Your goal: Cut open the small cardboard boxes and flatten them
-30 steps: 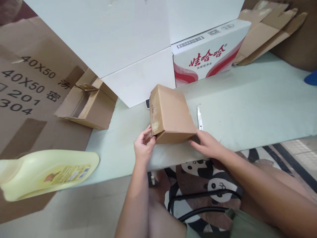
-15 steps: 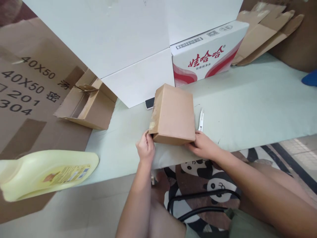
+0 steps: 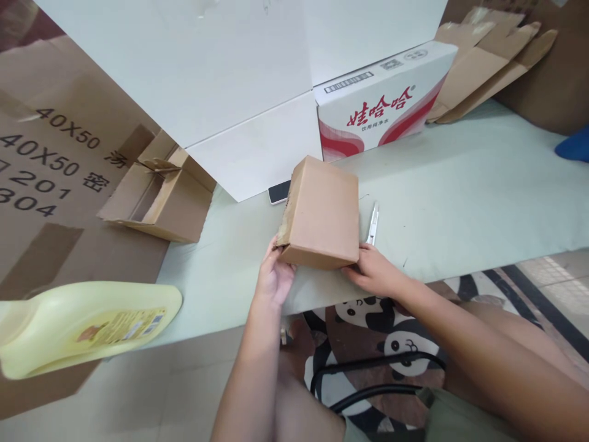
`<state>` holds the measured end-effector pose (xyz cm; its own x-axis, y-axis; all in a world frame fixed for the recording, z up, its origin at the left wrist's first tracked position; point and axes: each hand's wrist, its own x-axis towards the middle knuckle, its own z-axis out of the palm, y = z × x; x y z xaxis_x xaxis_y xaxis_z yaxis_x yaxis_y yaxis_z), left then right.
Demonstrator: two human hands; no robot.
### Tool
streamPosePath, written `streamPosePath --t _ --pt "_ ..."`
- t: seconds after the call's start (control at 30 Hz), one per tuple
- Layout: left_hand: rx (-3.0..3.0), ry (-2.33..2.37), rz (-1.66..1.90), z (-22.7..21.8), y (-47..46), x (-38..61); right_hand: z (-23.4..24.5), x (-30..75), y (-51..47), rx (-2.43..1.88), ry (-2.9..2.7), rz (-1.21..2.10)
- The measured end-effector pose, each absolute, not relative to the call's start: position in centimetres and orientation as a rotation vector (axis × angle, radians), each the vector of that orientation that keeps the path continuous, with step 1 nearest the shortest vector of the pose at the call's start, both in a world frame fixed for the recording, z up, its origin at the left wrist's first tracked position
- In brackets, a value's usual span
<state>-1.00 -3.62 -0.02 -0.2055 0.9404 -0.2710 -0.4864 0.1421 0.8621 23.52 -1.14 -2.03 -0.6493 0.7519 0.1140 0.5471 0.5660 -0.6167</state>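
A small brown cardboard box is tilted between my two hands over the table. My left hand grips its near left corner, fingers partly tucked underneath and palm turned up. At the near right corner my right hand is closed on the box, with some fingertips hidden below it. A utility knife with a pale handle lies on the table just right of the box. Partly covered behind the box's left side is a dark, flat device that looks like a phone.
White cartons and a red-and-white water carton stand behind on the pale green table. Opened cardboard boxes sit left and back right. A yellow bottle is at the front left; something blue lies far right.
My left hand has shifted from pinching the box's corner to reaching under it, with the palm turned upward. The box has tilted slightly. My right hand stays at its corner.
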Motion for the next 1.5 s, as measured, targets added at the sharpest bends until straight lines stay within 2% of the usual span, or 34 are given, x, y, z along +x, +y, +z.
streamPosePath --t 0.43,0.57,0.77,0.87,1.07,1.27,1.5 --pt "0.200 1.276 1.519 -0.5 -2.9 -0.7 -1.8 23.3 -1.4 -1.038 -2.419 0.845" --pt "0.316 1.288 1.841 -0.1 -2.7 -1.1 -1.8 23.4 -1.4 -0.959 -2.408 0.857" --pt "0.929 1.523 2.408 2.4 -4.2 -2.5 -2.2 23.9 -1.3 -0.983 -2.257 0.583" --pt "1.337 1.628 2.330 2.5 -5.5 -1.7 -1.6 24.1 -1.2 -1.052 -2.056 0.455" --pt "1.874 1.384 2.004 1.7 -6.6 0.1 1.6 24.1 -2.0 -0.950 -1.670 0.211" --pt "1.920 1.389 1.943 1.4 -6.8 0.5 4.5 22.3 -4.0 -0.790 -1.971 0.225" --pt "1.937 1.342 1.879 1.8 -6.9 1.0 4.5 21.4 -4.6 -0.846 -2.166 0.320"
